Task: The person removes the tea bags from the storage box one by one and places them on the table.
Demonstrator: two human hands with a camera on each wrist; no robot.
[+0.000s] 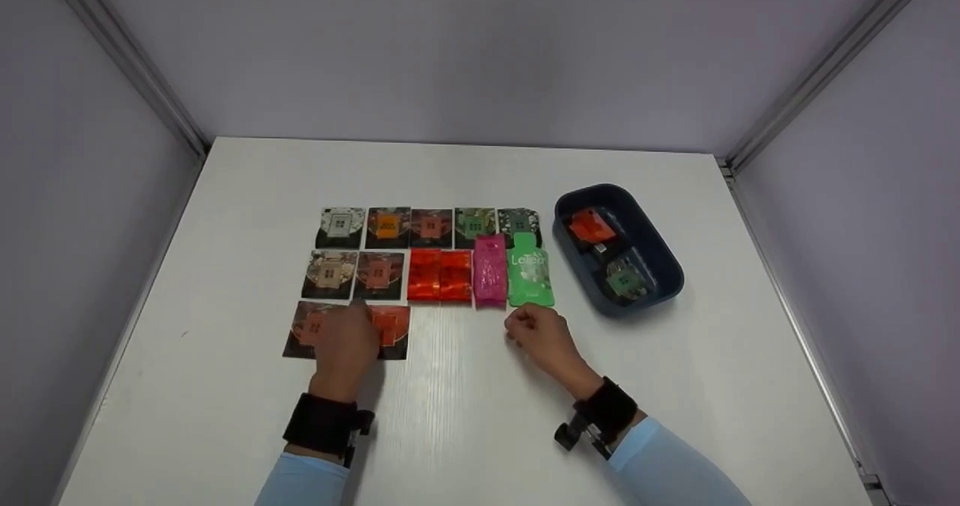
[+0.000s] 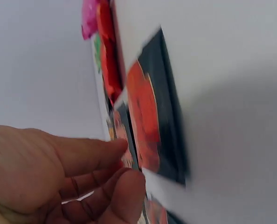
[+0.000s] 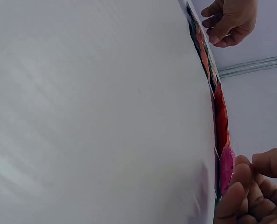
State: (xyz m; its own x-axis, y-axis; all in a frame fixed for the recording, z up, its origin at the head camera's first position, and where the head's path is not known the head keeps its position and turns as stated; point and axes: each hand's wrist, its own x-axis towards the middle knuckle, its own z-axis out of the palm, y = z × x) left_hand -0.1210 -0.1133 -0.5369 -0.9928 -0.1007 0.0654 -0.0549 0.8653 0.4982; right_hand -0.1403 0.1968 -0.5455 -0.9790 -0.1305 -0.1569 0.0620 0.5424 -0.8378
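My left hand (image 1: 346, 344) hovers over the front row of flat square sachets, with a dark red-orange sachet (image 1: 391, 332) to its right and a matching sachet (image 1: 301, 331) partly behind it. In the left wrist view, thumb and forefinger are apart beside a red-orange sachet (image 2: 145, 112), nothing between them. My right hand (image 1: 544, 335) has loosely curled fingers, holds nothing, and lies just in front of the green pouch (image 1: 529, 272). Beside that pouch lies a pink packet (image 1: 490, 271), then two shiny red packets (image 1: 440, 275) side by side.
A dark blue bin (image 1: 660, 266) with several sachets inside stands at the right. Five-wide sachets form the back row, including a white-patterned one (image 1: 340, 227). Two more, such as a reddish sachet (image 1: 379, 275), lie left in the middle row. Grey walls enclose the white table (image 1: 465, 431).
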